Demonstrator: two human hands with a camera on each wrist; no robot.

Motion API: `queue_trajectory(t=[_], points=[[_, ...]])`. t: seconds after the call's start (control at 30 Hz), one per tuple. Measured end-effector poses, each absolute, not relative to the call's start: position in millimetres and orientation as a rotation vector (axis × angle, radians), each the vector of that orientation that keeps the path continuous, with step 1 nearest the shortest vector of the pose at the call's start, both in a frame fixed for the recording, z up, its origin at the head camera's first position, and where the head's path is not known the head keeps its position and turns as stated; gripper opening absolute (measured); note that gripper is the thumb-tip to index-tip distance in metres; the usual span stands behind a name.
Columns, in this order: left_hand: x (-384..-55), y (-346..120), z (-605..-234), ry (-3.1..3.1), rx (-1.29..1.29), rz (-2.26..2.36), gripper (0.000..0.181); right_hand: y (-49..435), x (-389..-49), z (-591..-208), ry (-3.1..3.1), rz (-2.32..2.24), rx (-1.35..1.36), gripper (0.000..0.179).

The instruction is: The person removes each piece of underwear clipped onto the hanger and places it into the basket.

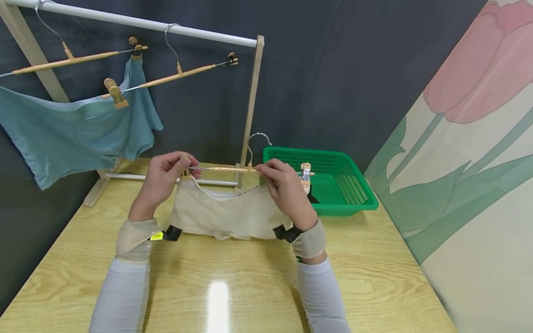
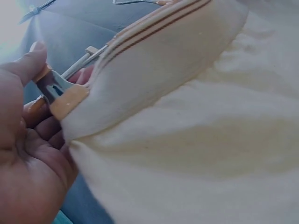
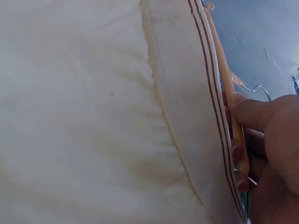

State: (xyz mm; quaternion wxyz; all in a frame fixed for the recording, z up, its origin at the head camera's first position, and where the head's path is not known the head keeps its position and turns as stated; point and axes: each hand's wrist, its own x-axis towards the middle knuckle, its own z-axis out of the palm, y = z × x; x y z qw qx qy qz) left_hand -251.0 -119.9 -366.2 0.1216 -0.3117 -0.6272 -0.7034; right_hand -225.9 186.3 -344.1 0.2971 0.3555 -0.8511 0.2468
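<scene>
Green basket [image 1: 343, 209], black item [image 1: 312, 199] inside, cream garment [image 1: 226, 215] on hanger [image 1: 226, 169]

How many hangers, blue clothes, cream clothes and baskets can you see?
Tan bar hangers with silver hooks: 3
Blue fabric garment: 1
Cream fabric garment: 1
Green plastic basket: 1
Total: 6

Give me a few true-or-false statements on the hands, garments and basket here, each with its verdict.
1. The green basket stands on the table. True.
2. The left hand holds a clip at the cream garment. True.
3. The right hand is inside the basket. False: it holds the hanger's bar.
4. The held hanger's hook is over the rail. False: it is off the rail.
</scene>
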Motion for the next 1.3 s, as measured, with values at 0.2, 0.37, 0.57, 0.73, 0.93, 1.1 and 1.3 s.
queue_trajectory(t=[0.2, 0.37, 0.57, 0.73, 0.93, 1.1, 1.3], points=[[-250.8, -115.8, -366.2, -1.814, -0.851, -2.004, 0.03, 187.1, -225.4, -342.6, -2.262, 0.662, 0.939, 0.022], [-251.0, -118.0, -369.3, -1.874, -0.834, -1.843, 0.027, 186.9, -224.3, -342.5, -2.28, 0.648, 0.935, 0.022], [-258.9, -129.4, -378.5, -1.926, -0.893, -1.416, 0.035, 185.4, -225.1, -343.4, -2.28, 0.627, 0.969, 0.021], [-261.5, -134.4, -379.8, -1.846, -0.996, -1.457, 0.041, 184.3, -226.0, -345.1, -2.285, 0.631, 0.99, 0.022], [-261.1, -131.8, -378.6, -1.829, -1.02, -1.558, 0.033, 185.6, -225.2, -345.9, -2.309, 0.671, 0.983, 0.022], [-260.4, -130.4, -379.1, -1.853, -1.003, -1.567, 0.032, 186.8, -226.2, -346.7, -2.322, 0.675, 0.977, 0.022], [-259.6, -129.4, -379.2, -1.873, -0.968, -1.567, 0.033, 187.2, -226.1, -346.6, -2.318, 0.687, 0.983, 0.022]])
